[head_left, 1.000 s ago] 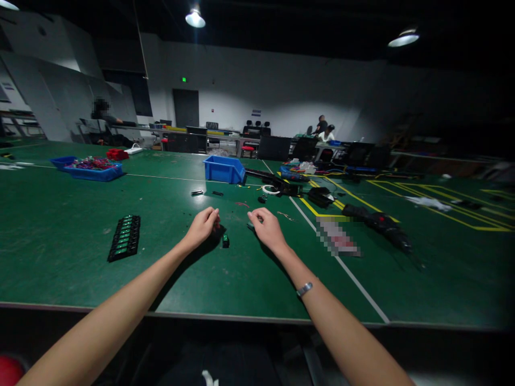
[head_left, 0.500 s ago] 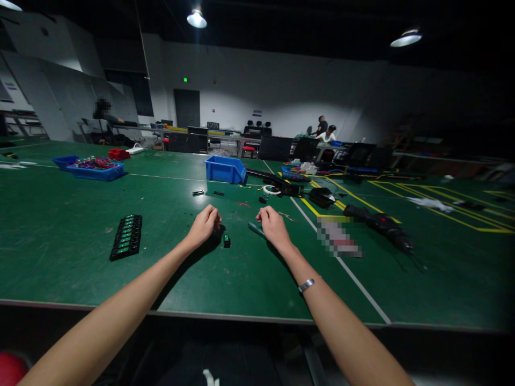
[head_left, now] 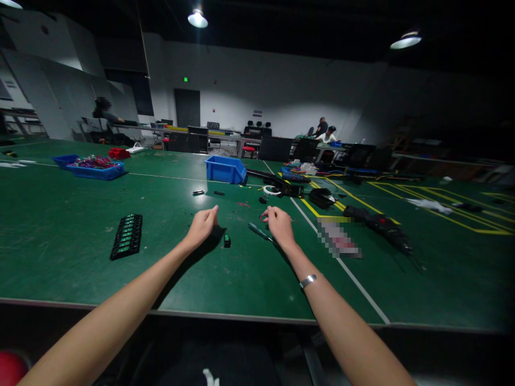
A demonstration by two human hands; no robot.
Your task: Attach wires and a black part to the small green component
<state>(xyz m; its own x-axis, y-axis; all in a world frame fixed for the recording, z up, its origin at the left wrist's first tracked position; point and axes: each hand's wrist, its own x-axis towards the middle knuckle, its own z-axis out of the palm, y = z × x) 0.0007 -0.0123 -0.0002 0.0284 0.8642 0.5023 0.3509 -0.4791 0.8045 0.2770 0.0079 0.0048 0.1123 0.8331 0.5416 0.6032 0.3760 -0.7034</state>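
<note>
My left hand (head_left: 202, 225) is held over the green table, its thumb and fingers pressed together; anything between them is too small to see. On the right, my right hand (head_left: 280, 225) pinches thin coloured wire (head_left: 263, 217), a short bit of which shows at the fingertips. A screwdriver (head_left: 257, 230) with a dark green handle lies just under that hand. Between the hands sits a small black and green module (head_left: 227, 240). Farther left lies a black strip with a row of green boards (head_left: 127, 236).
Ahead stands a blue bin (head_left: 225, 170). A blue tray (head_left: 96, 170) heaped with coloured wire parts is at the far left. Small black pieces (head_left: 198, 192) and a red wire (head_left: 243, 204) lie ahead. A black cable bundle (head_left: 380, 229) is at the right.
My right hand has moved slightly right, uncovering more of the screwdriver and showing the wire at its fingertips. The left hand has turned a little and its fingers have straightened upward.
</note>
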